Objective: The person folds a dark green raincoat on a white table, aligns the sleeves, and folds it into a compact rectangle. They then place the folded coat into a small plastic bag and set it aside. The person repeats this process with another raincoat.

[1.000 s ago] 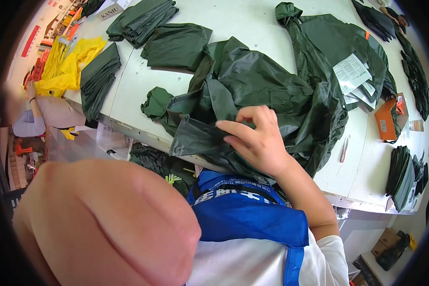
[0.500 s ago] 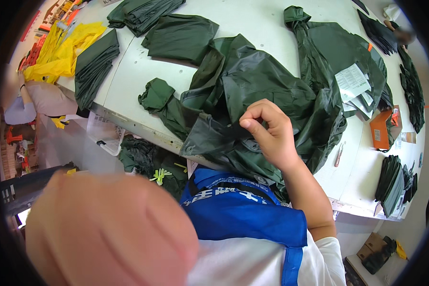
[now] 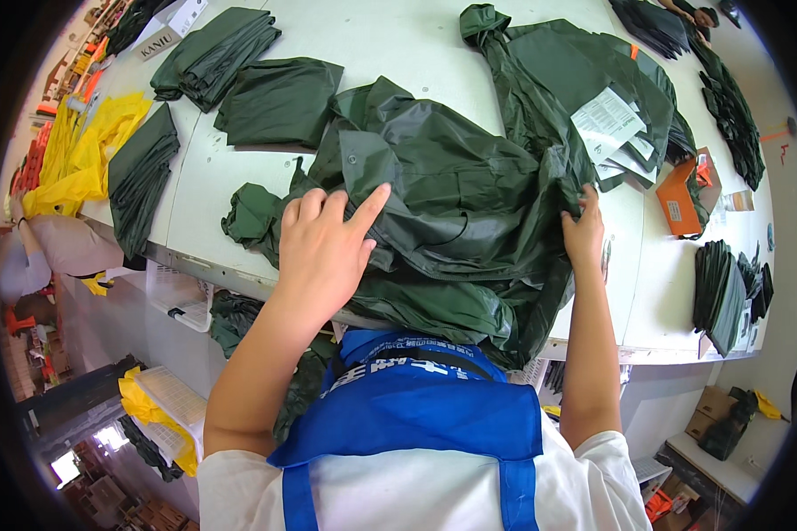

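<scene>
A dark green rain jacket [image 3: 452,177] with a snap button lies rumpled on the white table [image 3: 398,44] in front of me, its lower part hanging over the near edge. My left hand [image 3: 323,243] rests on the left side of the jacket, fingers spread and palm down. At the right side of the jacket, my right hand [image 3: 584,234] has its thumb and fingers closed round a fold of the fabric. A rolled green piece [image 3: 251,215] sits left of my left hand.
Folded green garments [image 3: 279,102] lie at the far left, beside yellow ones [image 3: 97,164]. Another green garment [image 3: 549,80] with paper sheets [image 3: 607,124] is at the far right, near an orange box [image 3: 679,203]. A person's arm [image 3: 35,252] shows at the left edge.
My left hand, blurred close to the camera before, has come down onto the jacket. My right hand has moved right from a pinch over the middle to the jacket's right side.
</scene>
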`<state>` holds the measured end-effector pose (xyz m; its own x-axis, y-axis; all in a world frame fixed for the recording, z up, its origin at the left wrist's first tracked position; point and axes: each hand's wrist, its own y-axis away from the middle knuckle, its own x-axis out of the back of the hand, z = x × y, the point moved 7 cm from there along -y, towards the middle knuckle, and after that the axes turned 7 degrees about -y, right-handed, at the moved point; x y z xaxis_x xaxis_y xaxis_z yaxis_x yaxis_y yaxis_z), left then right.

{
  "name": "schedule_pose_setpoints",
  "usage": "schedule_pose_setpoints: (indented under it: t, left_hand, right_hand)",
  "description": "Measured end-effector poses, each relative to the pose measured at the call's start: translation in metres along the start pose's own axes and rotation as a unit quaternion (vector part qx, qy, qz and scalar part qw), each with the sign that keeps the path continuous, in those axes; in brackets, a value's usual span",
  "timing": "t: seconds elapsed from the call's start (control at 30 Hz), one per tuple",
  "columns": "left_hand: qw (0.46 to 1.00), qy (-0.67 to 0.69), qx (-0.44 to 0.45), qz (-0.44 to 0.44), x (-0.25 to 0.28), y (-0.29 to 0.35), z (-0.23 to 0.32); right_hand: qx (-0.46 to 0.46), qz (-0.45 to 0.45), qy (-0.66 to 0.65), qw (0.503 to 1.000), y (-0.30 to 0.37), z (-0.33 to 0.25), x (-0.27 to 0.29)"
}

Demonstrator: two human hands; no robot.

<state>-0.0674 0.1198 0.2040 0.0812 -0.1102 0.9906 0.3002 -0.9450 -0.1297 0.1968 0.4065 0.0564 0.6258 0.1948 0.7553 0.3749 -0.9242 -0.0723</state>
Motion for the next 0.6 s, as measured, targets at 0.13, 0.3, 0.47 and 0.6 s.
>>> schedule_pose_setpoints:
  t: [0.13,0.3,0.47,0.6]
  left_hand:
    - [0.994,0.092,0.011,-0.050,-0.004,-0.004,-0.014]
    - [0.911,0.393,0.120,-0.027,0.017,-0.006,-0.061]
    - [0.877,0.462,0.135,-0.015,0.027,-0.021,-0.062]
    - [0.917,0.383,0.108,-0.030,0.027,-0.028,-0.047]
  right_hand:
    - [-0.136,0.063,-0.306,0.940,-0.006,0.043,0.059]
    - [-0.151,0.272,-0.083,0.947,0.010,0.121,0.158]
    - [0.016,0.014,-0.657,0.753,0.034,-0.049,0.114]
    - [0.288,-0.176,-0.759,0.557,0.038,-0.218,0.178]
